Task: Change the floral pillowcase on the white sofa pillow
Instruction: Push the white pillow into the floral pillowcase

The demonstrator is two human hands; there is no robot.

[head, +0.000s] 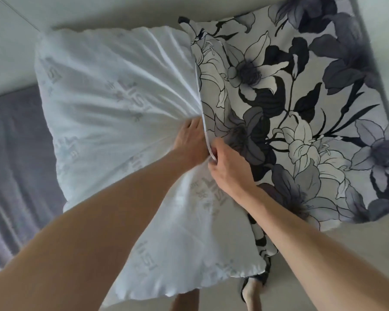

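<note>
White pillow (112,104) fabric, printed with faint grey lettering, shows over most of its length, while only its right end sits inside the floral pillowcase (301,122); both lie together across a pale surface, with a grey cushion (16,158) at the left edge. From this alone I cannot tell whether the case is coming off or going on, but either way the job looks roughly part-way: the pillow and case overlap only at the case's open edge, and a corner of the floral cloth hangs loose at the bottom. If it is coming off, the rest of the pillow must be drawn out and a fresh case fitted; no second case is in view. The left hand (191,144) presses into the pillow right at the opening, fingers bunching the white fabric into radiating creases, so it grips the pillow. The right hand (229,167) pinches the white-piped edge of the pillowcase between thumb and curled fingers, just beside the left hand, the two nearly touching.
</note>
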